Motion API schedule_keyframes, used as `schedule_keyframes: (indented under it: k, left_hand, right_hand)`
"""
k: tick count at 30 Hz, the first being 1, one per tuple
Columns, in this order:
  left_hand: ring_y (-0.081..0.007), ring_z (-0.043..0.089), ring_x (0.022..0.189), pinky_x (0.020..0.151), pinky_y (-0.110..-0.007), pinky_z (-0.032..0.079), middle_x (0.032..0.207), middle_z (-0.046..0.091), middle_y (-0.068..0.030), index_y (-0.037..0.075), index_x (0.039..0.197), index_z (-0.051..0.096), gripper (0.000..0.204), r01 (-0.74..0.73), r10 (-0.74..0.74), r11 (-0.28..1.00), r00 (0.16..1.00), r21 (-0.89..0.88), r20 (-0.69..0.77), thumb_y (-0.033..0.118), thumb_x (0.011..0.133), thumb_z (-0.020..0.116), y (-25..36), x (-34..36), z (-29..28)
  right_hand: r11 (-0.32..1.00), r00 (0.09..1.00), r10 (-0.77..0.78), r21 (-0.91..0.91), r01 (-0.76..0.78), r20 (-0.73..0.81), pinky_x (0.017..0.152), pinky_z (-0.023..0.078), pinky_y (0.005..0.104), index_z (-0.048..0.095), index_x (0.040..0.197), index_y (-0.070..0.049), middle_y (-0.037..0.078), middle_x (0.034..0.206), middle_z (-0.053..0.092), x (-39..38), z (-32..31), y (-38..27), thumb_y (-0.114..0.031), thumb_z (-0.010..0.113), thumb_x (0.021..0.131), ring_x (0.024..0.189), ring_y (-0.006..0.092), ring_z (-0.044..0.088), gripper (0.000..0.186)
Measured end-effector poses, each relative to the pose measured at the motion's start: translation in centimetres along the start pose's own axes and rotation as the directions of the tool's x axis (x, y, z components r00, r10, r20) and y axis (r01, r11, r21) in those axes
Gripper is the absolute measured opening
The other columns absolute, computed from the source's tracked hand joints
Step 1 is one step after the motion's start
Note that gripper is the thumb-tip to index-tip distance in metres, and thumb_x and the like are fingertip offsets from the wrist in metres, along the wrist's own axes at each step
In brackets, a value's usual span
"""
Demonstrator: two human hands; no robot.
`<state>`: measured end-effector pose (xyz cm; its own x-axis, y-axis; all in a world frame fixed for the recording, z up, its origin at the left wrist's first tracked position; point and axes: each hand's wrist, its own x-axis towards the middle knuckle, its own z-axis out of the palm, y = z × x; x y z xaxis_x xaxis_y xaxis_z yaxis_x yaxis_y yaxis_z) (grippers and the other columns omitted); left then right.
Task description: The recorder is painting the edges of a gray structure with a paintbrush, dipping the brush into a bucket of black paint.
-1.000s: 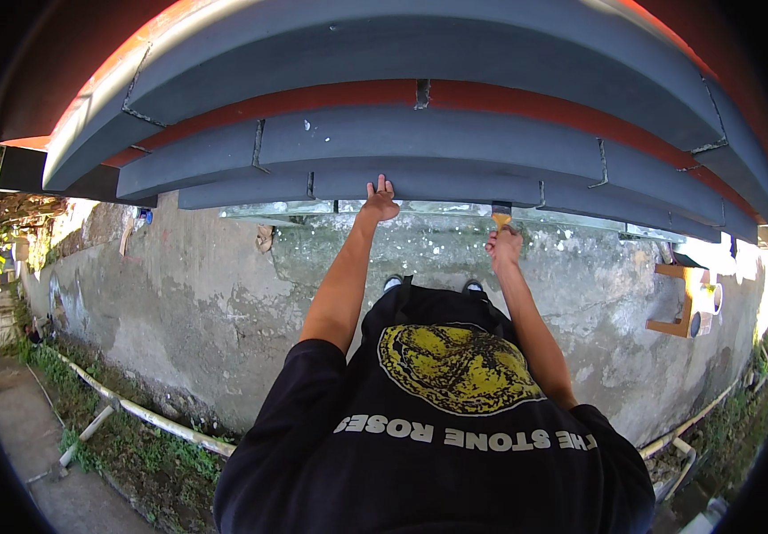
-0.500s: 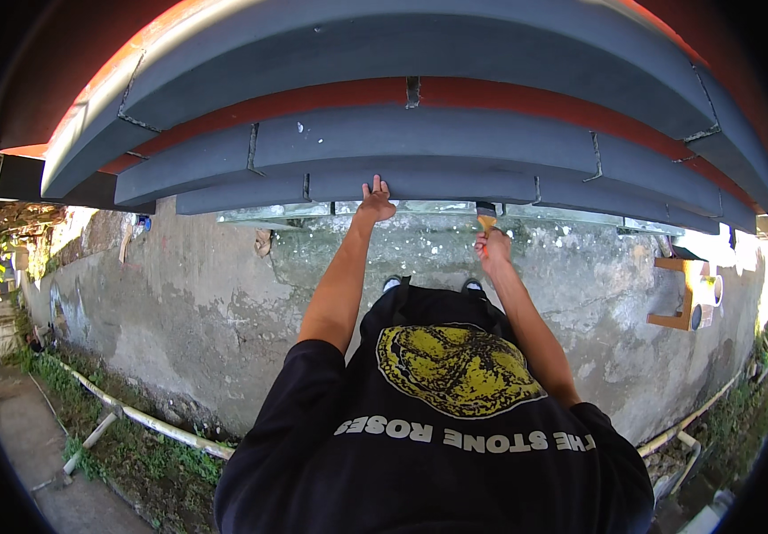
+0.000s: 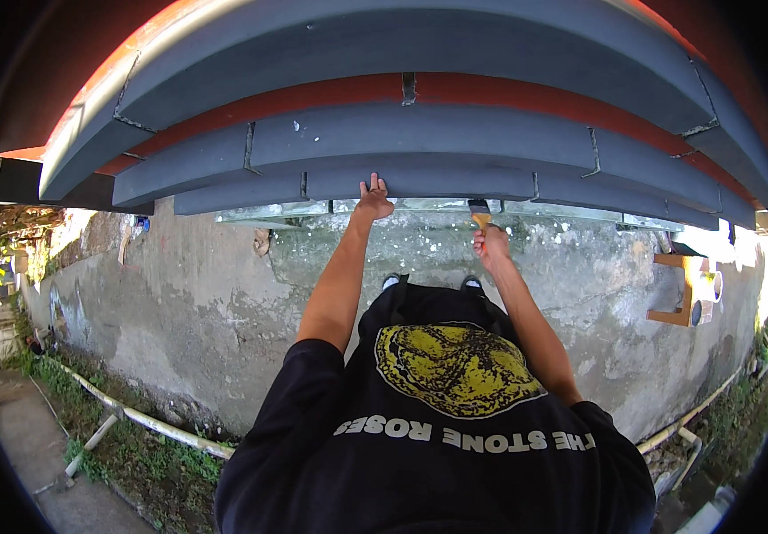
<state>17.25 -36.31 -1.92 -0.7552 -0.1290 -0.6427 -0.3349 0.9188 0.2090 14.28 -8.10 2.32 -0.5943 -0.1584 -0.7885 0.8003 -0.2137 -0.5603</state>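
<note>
My right hand (image 3: 492, 245) is closed round the handle of a paintbrush (image 3: 480, 213), which has dark bristles and a wooden-coloured body. The bristles point away from me, at the lower edge of the nearest grey slab (image 3: 428, 184); whether they touch it I cannot tell. To the left, my left hand (image 3: 373, 198) rests on the same slab's edge, its fingers stretched out and the palm bare. The slab is one of several long grey-painted ledges, with a red band (image 3: 339, 92) between the upper ones.
Below the ledges runs a paint-speckled concrete floor (image 3: 179, 311). A wooden stand (image 3: 688, 294) with round containers is at the right. Pale pipes (image 3: 153, 430) border the greenery (image 3: 135, 463) behind me. A dark joint (image 3: 409, 87) splits the red band.
The paintbrush has shifted slightly left, and more of its bristles show below the slab's edge. My left hand stays on the slab.
</note>
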Motion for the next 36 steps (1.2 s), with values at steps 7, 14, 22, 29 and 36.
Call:
schedule_keyframes:
  k: [7, 14, 22, 29, 36]
  left_hand:
    - [-0.0307, -0.004, 0.134, 0.107, -0.047, 0.001, 0.144, 0.008, -0.0191, -0.01, 0.134, 0.013, 0.069, 0.029, -0.029, 1.0, 1.0, 0.007, -0.004, 0.022, 0.077, 0.035, -0.1, 0.4, 0.4]
    - [-0.0308, -0.005, 0.134, 0.107, -0.048, 0.002, 0.143, 0.007, -0.0206, -0.01, 0.133, 0.012, 0.07, 0.014, -0.014, 1.0, 1.0, 0.001, 0.002, 0.023, 0.077, 0.036, -0.4, 0.3, 0.5]
    - [-0.031, -0.004, 0.134, 0.107, -0.048, 0.002, 0.143, 0.009, -0.0219, -0.011, 0.133, 0.012, 0.069, 0.009, -0.009, 1.0, 1.0, -0.002, 0.007, 0.022, 0.077, 0.036, -0.3, 0.3, 0.3]
    - [-0.0311, -0.004, 0.134, 0.107, -0.048, 0.002, 0.142, 0.009, -0.0228, -0.011, 0.133, 0.013, 0.069, -0.004, 0.004, 1.0, 1.0, 0.0, -0.006, 0.021, 0.077, 0.036, -0.3, 0.1, 0.2]
    - [-0.0311, -0.004, 0.134, 0.107, -0.048, 0.002, 0.142, 0.008, -0.0228, -0.011, 0.133, 0.012, 0.069, -0.027, 0.026, 1.0, 0.999, 0.013, 0.025, 0.022, 0.077, 0.035, -0.1, 0.1, -0.2]
  right_hand:
    - [0.998, 0.986, 0.029, -0.063, -0.019, 0.164, 0.04, 0.028, 0.0204, 0.044, 0.104, -0.007, 0.001, 0.064, 0.044, 0.7, 2.7, 0.9, -0.015, 0.036, 0.09, 0.046, 0.0054, 0.032, 0.018]
    - [0.998, 0.993, 0.056, -0.043, -0.051, 0.103, 0.041, 0.03, 0.0207, 0.044, 0.103, -0.008, 0.001, 0.063, 0.043, -0.1, 0.6, 1.7, -0.016, 0.035, 0.091, 0.046, 0.006, 0.033, 0.017]
    - [0.998, 0.982, 0.049, 0.023, -0.054, 0.181, 0.041, 0.026, 0.0201, 0.044, 0.101, -0.011, -0.001, 0.062, 0.041, -0.2, 2.3, 1.5, -0.018, 0.036, 0.092, 0.046, 0.0048, 0.03, 0.014]
    - [0.996, 0.989, 0.081, 0.019, -0.084, 0.126, 0.041, 0.027, 0.0187, 0.044, 0.103, -0.011, -0.001, 0.062, 0.042, 1.1, 0.5, 0.7, -0.02, 0.038, 0.092, 0.046, 0.004, 0.031, 0.016]
    - [0.995, 0.971, 0.07, -0.084, -0.051, 0.23, 0.039, 0.03, 0.0199, 0.045, 0.101, -0.008, 0.0, 0.061, 0.043, 0.1, 2.1, 2.0, -0.019, 0.036, 0.092, 0.044, 0.0052, 0.033, 0.017]
